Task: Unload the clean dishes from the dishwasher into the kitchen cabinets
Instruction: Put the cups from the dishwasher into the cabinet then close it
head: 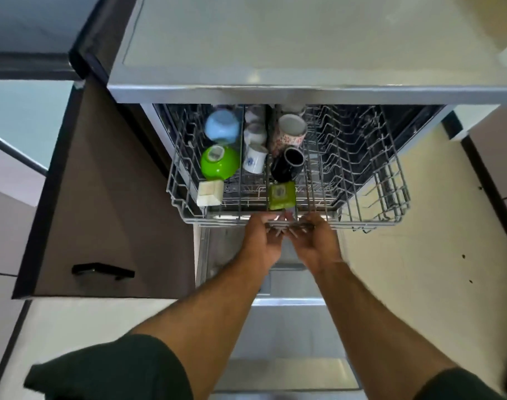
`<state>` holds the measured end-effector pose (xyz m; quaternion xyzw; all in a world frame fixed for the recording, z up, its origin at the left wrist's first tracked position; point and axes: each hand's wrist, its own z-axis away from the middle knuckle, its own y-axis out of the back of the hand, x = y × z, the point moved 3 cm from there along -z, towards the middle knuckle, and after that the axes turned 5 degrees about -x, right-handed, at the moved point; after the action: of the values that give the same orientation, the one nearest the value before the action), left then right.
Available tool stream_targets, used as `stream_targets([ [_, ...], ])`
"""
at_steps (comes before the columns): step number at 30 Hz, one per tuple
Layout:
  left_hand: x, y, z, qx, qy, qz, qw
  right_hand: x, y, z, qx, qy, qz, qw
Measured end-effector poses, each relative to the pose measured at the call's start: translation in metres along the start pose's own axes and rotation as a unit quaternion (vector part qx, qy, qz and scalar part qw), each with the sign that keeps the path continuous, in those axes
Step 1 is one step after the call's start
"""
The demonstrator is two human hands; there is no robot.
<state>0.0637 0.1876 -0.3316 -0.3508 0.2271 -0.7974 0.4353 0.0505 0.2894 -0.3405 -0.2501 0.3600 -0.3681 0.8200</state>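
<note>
The dishwasher's wire rack [370, 180] stands pulled out under the counter. My left hand [261, 241] and my right hand [315, 241] both grip the rack's front handle bar, fingers curled round it. In the rack's left half sit a light blue bowl [222, 127], a green bowl [219, 163], a cream square dish [209, 192], a white mug with a blue print [255, 158], a floral mug [289, 132], a black mug [287, 164] and a green square dish [281, 194]. The rack's right half holds nothing.
The open dishwasher door [287, 327] lies flat below my arms. A brown cabinet door with a black handle [102, 271] hangs open on the left. The pale countertop [275, 39] runs above the rack. Cream floor tiles [414, 269] lie to the right.
</note>
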Motion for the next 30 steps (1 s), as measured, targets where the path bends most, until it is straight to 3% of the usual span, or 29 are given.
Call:
stream_targets([
  [11, -0.061, 0.037, 0.064, 0.041, 0.030, 0.007, 0.999, 0.016, 0.061, 0.074, 0.014, -0.010, 0.010, 1.000],
  [30, -0.069, 0.073, 0.097, 0.070, 0.047, -0.030, 0.996, 0.046, 0.071, 0.118, 0.076, 0.005, -0.019, 0.997],
])
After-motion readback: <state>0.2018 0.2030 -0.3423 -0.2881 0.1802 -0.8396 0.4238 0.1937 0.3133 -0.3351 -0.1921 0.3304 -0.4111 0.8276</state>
